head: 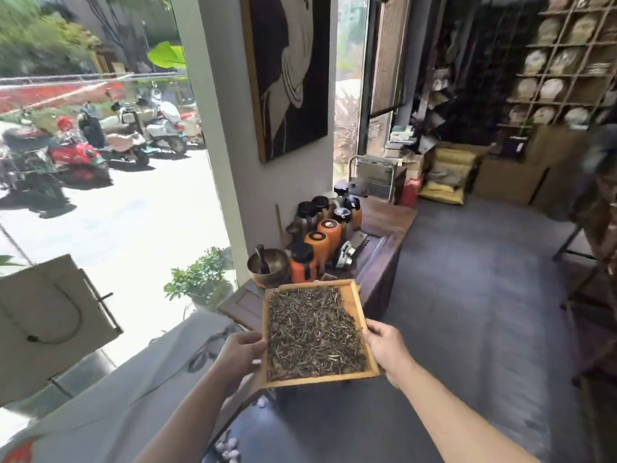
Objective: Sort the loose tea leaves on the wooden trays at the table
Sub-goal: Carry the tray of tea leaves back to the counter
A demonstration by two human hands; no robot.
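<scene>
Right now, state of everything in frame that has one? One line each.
wooden tray: lifted off the table, held by both side edges, tilted.
tea leaves: loose, spread across most of the tray.
left hand: grips the tray's left edge.
right hand: grips the tray's right edge.
orange canisters: upright, lids on.
brass bowl: upright, dark stick standing in it.
</scene>
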